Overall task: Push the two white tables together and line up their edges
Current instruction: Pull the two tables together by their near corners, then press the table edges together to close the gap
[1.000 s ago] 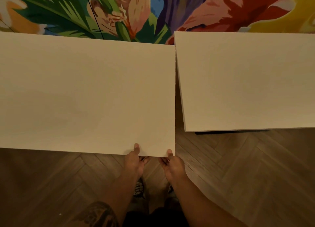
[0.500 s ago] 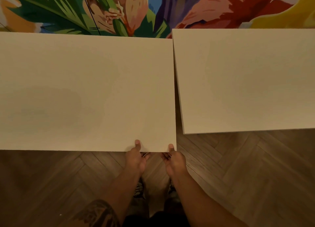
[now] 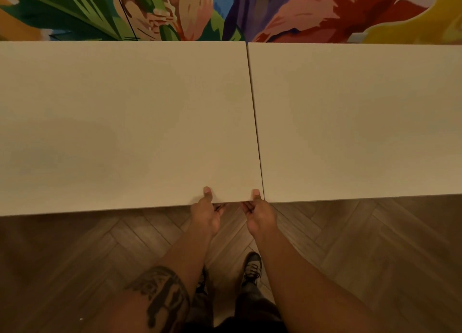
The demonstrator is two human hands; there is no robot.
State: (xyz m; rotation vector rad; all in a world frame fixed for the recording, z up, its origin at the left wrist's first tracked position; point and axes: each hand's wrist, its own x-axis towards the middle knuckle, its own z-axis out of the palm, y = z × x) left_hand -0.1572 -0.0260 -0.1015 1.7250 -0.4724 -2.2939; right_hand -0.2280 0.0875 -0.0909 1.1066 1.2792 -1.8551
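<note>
Two white tables stand side by side in front of me. The left table (image 3: 120,122) and the right table (image 3: 357,120) meet along a thin dark seam, and their far and near edges run almost in one line. My left hand (image 3: 206,211) grips the left table's near edge, thumb on top and fingers underneath. My right hand (image 3: 260,214) grips the same edge at the table's near right corner, right beside the seam.
A colourful floral mural wall (image 3: 225,10) rises directly behind both tables. Herringbone wood floor (image 3: 362,252) stretches under me. My shoes (image 3: 252,267) stand on it between my forearms.
The left table slid forward and to the right with both hands on it. The wedge-shaped gap between the tables shrank to a thin seam, and the near edges came level.
</note>
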